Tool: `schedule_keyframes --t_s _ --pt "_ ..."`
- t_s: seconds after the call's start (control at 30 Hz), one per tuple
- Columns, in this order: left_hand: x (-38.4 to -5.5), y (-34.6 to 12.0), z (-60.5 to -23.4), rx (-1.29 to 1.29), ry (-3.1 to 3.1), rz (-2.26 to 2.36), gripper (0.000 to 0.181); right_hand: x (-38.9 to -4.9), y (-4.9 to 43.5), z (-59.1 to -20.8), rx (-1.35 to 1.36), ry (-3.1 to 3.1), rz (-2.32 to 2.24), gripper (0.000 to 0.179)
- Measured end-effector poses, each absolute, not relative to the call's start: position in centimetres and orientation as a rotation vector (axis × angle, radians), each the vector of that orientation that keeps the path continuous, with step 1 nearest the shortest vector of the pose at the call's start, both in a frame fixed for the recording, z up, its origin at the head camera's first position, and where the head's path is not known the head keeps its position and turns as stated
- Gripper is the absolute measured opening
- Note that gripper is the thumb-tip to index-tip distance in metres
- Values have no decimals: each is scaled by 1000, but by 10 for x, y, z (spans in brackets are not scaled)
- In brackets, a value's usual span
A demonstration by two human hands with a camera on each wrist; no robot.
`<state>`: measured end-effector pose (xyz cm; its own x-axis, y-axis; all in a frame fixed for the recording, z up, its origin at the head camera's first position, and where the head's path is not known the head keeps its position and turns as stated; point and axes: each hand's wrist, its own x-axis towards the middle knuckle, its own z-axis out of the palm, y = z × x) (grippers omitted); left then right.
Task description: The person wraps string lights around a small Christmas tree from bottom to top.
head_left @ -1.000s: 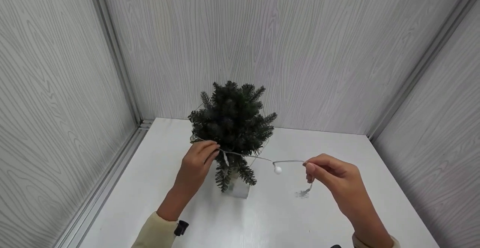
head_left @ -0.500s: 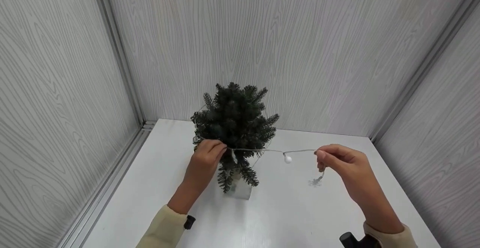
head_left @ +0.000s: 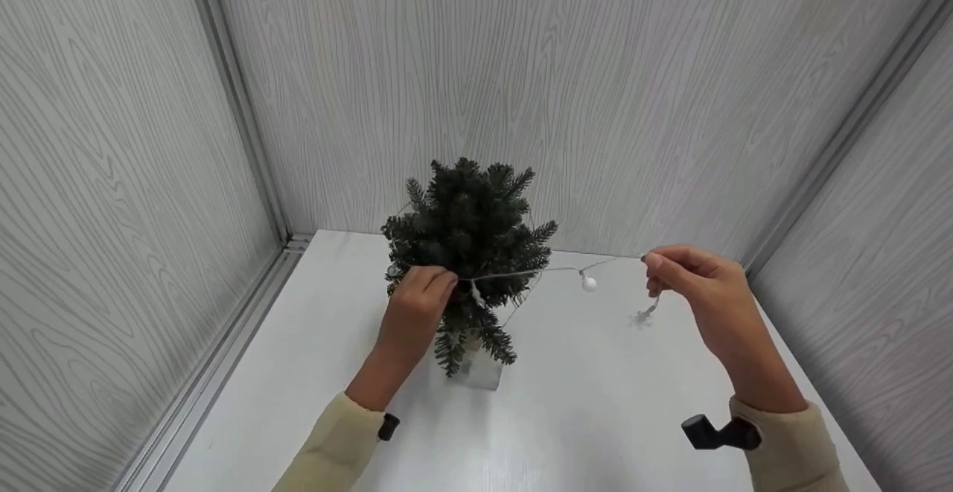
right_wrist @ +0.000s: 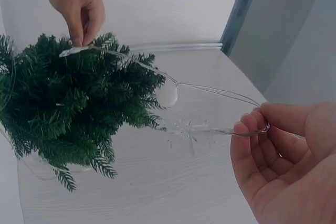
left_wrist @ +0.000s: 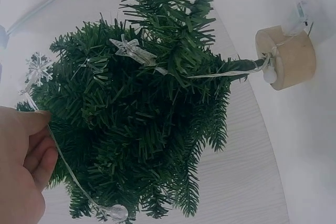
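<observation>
A small artificial Christmas tree point(head_left: 469, 213) stands upright on the white table. My left hand point(head_left: 417, 302), in front of its left side, pinches a thin string of lights point(head_left: 514, 275) between thumb and fingers. To the right, my right hand point(head_left: 703, 283) pinches the same string, raised above the table. Between the hands the wire runs nearly straight, with a white round bulb point(head_left: 590, 283) hanging from it. A clear snowflake light point(head_left: 640, 319) dangles below my right fingers. More of the string lies around the tree, with a snowflake point(left_wrist: 39, 69) beside my left fingertips.
The trunk rises from a round wooden base point(left_wrist: 291, 59). Beside the base lies a clear plastic piece point(left_wrist: 302, 14) with wire running to it. Grey wood-grain panels point(head_left: 484, 68) close in the white table point(head_left: 588, 395) at the back and both sides.
My right hand has moved up and to the right with its end of the string, lifting the bulb and snowflake. My left hand has shifted slightly right and up, still pinching the wire.
</observation>
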<state>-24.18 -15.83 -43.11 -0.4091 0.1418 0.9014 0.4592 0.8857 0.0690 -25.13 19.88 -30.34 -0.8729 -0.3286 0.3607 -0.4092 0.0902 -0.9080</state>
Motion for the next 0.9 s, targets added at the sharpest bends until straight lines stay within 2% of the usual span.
schedule_keyframes --t_s 0.2,0.5,0.73,0.9 --pt "-245 -155 -428 -423 -2006 -352 9 -289 197 -302 652 -2302 1920 33" --pt "-249 -151 -425 -413 -1987 -341 9 -330 183 -301 538 -2240 1938 32" --pt "-247 -143 -421 -407 -1973 -376 10 -342 163 -321 483 -2364 1691 31" --pt "-245 -125 -399 -470 -1957 -502 11 -339 150 -328 527 -2364 1612 30"
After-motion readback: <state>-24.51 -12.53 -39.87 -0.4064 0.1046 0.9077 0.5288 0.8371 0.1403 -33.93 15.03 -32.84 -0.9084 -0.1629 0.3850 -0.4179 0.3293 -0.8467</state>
